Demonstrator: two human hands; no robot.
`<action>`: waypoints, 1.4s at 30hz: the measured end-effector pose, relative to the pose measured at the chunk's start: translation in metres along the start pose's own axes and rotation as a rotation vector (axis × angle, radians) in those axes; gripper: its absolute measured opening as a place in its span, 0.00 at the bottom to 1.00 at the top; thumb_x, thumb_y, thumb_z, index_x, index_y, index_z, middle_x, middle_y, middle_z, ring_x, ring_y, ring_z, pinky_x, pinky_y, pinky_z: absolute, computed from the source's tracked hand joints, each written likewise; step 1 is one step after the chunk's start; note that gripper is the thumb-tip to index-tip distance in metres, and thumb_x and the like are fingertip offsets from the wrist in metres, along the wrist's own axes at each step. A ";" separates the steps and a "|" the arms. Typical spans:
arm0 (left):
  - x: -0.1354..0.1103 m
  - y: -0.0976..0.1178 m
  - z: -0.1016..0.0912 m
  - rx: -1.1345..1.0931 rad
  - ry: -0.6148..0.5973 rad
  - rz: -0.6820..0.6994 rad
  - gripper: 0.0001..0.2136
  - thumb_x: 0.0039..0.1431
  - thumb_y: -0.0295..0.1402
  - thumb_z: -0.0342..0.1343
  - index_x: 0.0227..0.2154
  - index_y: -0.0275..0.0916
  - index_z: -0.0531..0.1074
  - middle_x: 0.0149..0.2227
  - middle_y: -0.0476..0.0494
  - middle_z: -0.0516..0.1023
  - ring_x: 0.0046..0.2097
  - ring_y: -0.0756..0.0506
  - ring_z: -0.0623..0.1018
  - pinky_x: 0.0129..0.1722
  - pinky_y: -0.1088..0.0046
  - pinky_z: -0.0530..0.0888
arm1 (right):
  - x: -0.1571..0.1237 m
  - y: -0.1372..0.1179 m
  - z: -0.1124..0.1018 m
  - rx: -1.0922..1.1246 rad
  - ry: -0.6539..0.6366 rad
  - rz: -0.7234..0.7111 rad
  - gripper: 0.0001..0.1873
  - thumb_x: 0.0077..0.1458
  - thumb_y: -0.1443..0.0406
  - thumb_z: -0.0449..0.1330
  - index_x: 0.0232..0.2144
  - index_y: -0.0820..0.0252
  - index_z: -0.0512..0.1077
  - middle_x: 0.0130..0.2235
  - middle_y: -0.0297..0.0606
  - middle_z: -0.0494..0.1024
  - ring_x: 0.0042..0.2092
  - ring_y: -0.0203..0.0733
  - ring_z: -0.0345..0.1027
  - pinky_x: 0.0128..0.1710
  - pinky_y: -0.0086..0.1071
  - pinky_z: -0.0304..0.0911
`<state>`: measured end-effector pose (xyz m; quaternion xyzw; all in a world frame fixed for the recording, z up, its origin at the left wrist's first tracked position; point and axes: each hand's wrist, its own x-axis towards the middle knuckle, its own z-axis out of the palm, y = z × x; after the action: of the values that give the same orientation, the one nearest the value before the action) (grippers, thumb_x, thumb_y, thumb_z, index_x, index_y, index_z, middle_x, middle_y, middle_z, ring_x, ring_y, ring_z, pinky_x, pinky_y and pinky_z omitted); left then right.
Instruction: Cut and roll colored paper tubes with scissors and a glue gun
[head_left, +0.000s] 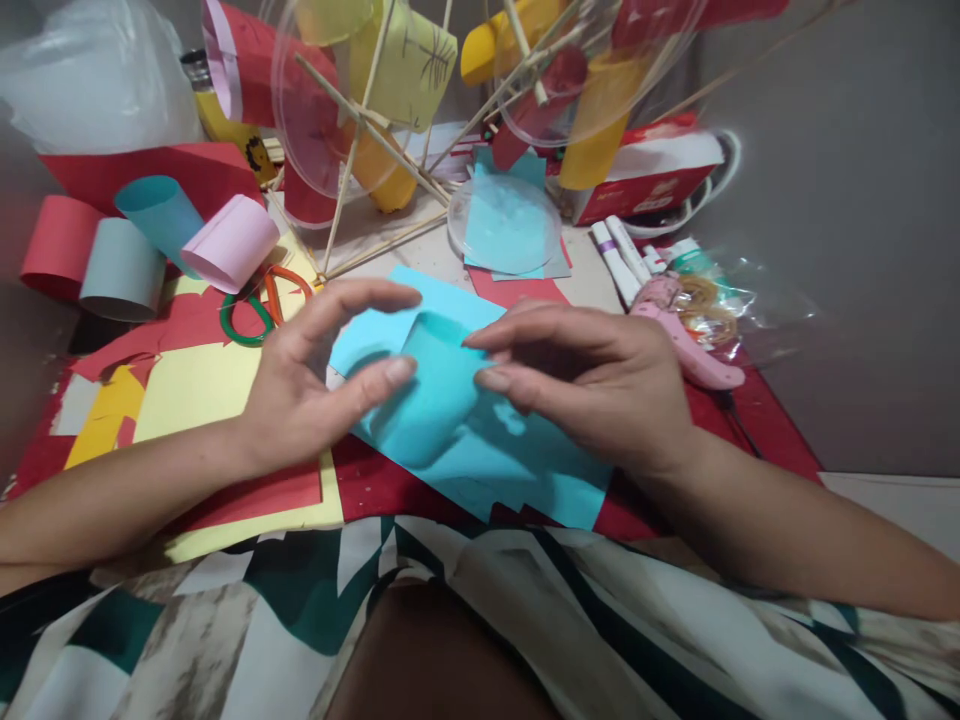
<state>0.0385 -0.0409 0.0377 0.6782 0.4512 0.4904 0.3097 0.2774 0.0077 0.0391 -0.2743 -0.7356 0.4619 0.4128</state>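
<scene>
A light blue paper tube (431, 405) tilts above a light blue sheet of paper (551, 465), its open end towards the back. My right hand (592, 375) has thumb and fingertips closed at the tube's right edge. On the other side my left hand (322, 370) curves with thumb and fingers wide apart. Its thumb overlaps the tube's left side, though I cannot tell whether it presses on it; the forefinger is clear of the rim. Left of that hand lie scissors (247, 320) with green and orange handles.
Red, grey, blue and pink paper tubes (232, 243) stand at the left, by yellow and red paper (202, 390). A stick frame (360, 120) with clear discs and coloured tubes rises behind. Markers (616, 262) and a pink glue gun (694, 350) lie at the right.
</scene>
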 end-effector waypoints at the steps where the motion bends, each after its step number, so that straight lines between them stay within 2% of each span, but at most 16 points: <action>1: 0.006 -0.006 -0.002 -0.008 0.066 -0.018 0.17 0.60 0.41 0.67 0.50 0.45 0.75 0.54 0.40 0.80 0.58 0.40 0.78 0.60 0.61 0.75 | 0.001 0.000 -0.002 -0.043 0.053 -0.043 0.06 0.55 0.67 0.70 0.37 0.53 0.83 0.33 0.35 0.80 0.32 0.36 0.72 0.29 0.31 0.69; 3: 0.019 -0.022 -0.007 -0.015 0.174 -0.098 0.15 0.61 0.42 0.66 0.48 0.44 0.74 0.52 0.40 0.80 0.56 0.42 0.78 0.57 0.64 0.76 | 0.003 0.001 -0.004 -0.136 0.133 -0.115 0.05 0.56 0.67 0.70 0.36 0.53 0.83 0.33 0.36 0.81 0.32 0.38 0.72 0.29 0.33 0.69; 5: 0.031 -0.038 -0.011 -0.067 0.230 -0.233 0.11 0.62 0.38 0.64 0.45 0.42 0.74 0.47 0.41 0.81 0.52 0.44 0.80 0.51 0.68 0.78 | 0.005 0.003 -0.005 -0.210 0.158 -0.161 0.04 0.56 0.67 0.70 0.35 0.52 0.82 0.33 0.36 0.81 0.32 0.39 0.72 0.28 0.34 0.69; 8: 0.042 -0.055 -0.015 -0.189 0.209 -0.486 0.07 0.64 0.32 0.60 0.43 0.39 0.72 0.41 0.43 0.81 0.41 0.48 0.81 0.42 0.71 0.79 | 0.008 0.005 -0.003 -0.275 0.151 -0.211 0.05 0.56 0.69 0.70 0.34 0.53 0.81 0.33 0.36 0.81 0.32 0.39 0.73 0.28 0.33 0.68; 11: 0.045 -0.062 -0.017 -0.220 0.165 -0.606 0.03 0.66 0.30 0.60 0.40 0.38 0.71 0.35 0.45 0.80 0.35 0.50 0.80 0.36 0.73 0.77 | 0.014 0.003 0.003 -0.331 0.112 -0.269 0.06 0.56 0.70 0.70 0.34 0.54 0.80 0.33 0.36 0.79 0.33 0.39 0.72 0.27 0.32 0.66; 16: 0.047 -0.065 -0.021 -0.243 0.144 -0.656 0.07 0.67 0.31 0.59 0.33 0.39 0.70 0.28 0.46 0.76 0.29 0.50 0.77 0.28 0.75 0.71 | 0.027 -0.008 0.019 -0.464 -0.073 -0.300 0.04 0.61 0.70 0.65 0.35 0.55 0.77 0.33 0.36 0.80 0.30 0.37 0.72 0.27 0.32 0.66; 21: 0.047 -0.065 -0.023 -0.217 0.108 -0.677 0.05 0.63 0.29 0.62 0.32 0.39 0.71 0.23 0.47 0.76 0.25 0.49 0.76 0.26 0.73 0.73 | 0.037 -0.007 0.035 -0.518 -0.182 -0.351 0.03 0.63 0.68 0.63 0.36 0.55 0.76 0.30 0.34 0.80 0.26 0.36 0.71 0.26 0.30 0.66; 29: 0.047 -0.064 -0.023 -0.201 0.081 -0.711 0.04 0.58 0.24 0.62 0.32 0.39 0.73 0.20 0.50 0.74 0.23 0.48 0.75 0.25 0.73 0.74 | 0.043 0.011 0.046 -0.509 -0.241 -0.378 0.03 0.63 0.70 0.62 0.37 0.56 0.74 0.31 0.35 0.80 0.28 0.35 0.72 0.27 0.29 0.66; 38: 0.047 -0.068 -0.025 -0.273 0.081 -0.722 0.05 0.55 0.27 0.66 0.29 0.38 0.74 0.21 0.47 0.75 0.24 0.48 0.76 0.24 0.73 0.75 | 0.046 0.011 0.050 -0.513 -0.291 -0.443 0.07 0.61 0.73 0.63 0.37 0.57 0.74 0.30 0.34 0.77 0.28 0.35 0.69 0.27 0.28 0.63; 42: 0.048 -0.064 -0.025 -0.304 0.074 -0.752 0.05 0.57 0.25 0.64 0.28 0.37 0.74 0.23 0.46 0.76 0.24 0.48 0.76 0.26 0.73 0.74 | 0.046 0.011 0.050 -0.503 -0.309 -0.472 0.07 0.61 0.74 0.63 0.37 0.57 0.74 0.31 0.35 0.78 0.29 0.35 0.69 0.28 0.29 0.64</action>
<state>0.0011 0.0281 0.0095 0.3943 0.6010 0.4283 0.5476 0.2111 0.0260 0.0337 -0.1172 -0.9226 0.1949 0.3117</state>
